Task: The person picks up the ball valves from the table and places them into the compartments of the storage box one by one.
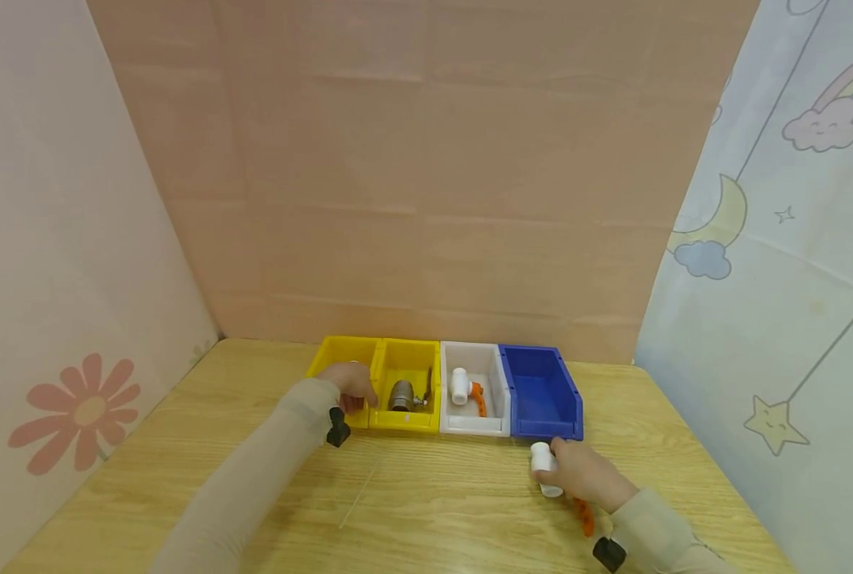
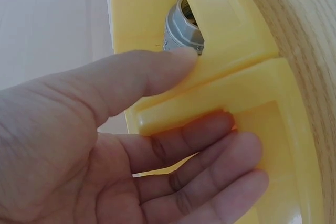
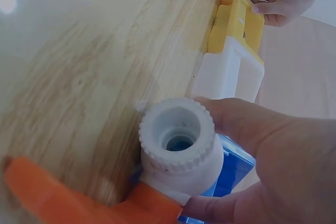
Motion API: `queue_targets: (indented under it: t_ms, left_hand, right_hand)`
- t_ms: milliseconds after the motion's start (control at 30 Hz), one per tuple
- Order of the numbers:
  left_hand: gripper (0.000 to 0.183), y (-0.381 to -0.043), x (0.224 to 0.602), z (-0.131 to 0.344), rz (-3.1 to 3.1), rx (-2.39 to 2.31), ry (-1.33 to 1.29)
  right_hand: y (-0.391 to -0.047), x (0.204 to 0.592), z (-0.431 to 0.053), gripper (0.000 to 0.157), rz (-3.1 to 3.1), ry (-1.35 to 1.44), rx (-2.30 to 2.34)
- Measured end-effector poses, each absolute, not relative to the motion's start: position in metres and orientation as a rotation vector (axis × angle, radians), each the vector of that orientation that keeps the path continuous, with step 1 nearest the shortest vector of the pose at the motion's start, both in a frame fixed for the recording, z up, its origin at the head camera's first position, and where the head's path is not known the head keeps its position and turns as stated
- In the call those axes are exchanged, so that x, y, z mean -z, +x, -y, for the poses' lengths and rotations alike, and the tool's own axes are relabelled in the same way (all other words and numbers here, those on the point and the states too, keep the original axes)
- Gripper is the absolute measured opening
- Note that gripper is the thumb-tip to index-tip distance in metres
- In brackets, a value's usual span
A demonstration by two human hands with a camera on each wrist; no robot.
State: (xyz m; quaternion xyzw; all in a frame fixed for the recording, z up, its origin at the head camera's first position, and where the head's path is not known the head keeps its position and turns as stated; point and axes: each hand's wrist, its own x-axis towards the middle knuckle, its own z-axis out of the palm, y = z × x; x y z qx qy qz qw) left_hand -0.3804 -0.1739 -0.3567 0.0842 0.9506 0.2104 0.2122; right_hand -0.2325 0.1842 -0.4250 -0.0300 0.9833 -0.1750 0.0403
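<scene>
My right hand (image 1: 587, 472) grips a white plastic ball valve (image 1: 544, 469) with an orange lever handle (image 1: 584, 518), just in front of the blue bin (image 1: 544, 387). In the right wrist view the ribbed open end of the white valve (image 3: 178, 135) faces the camera. My left hand (image 1: 347, 381) is over the leftmost yellow bin (image 1: 336, 347). In the left wrist view its thumb lies over the bin with the metal valve (image 2: 181, 27), and its loosely bent fingers (image 2: 210, 166) are at the other yellow bin, with nothing seen between them and the thumb.
Side by side stand two yellow bins, a white bin (image 1: 475, 426) and the blue bin. The second yellow bin (image 1: 406, 351) holds the metal valve with a lever. Another white valve (image 1: 460, 386) with an orange handle lies in the white bin. A brown backdrop (image 1: 426, 199) rises behind the table.
</scene>
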Motion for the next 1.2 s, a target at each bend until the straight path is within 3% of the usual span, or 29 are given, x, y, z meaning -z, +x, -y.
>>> queue_targets:
  t_ms: [500,1000,1200]
  left_hand:
    - [0.018,-0.3766,0.359,0.1742,-2.631,-0.667,0.201]
    - [0.017,-0.3781,0.3595,0.1761,-2.643,-0.684,0.215]
    - [0.017,-0.3801,0.3592,0.1754,-2.645,-0.663,0.213]
  right_hand:
    - [-0.234,0.4279,-0.1819,0.067,-3.027,-0.048,0.445]
    - [-0.2366,0.4263,-0.1818,0.067,-3.001,-0.04,0.489]
    - [-0.2369,0.426,-0.1818,0.058,-2.981,-0.046,0.549]
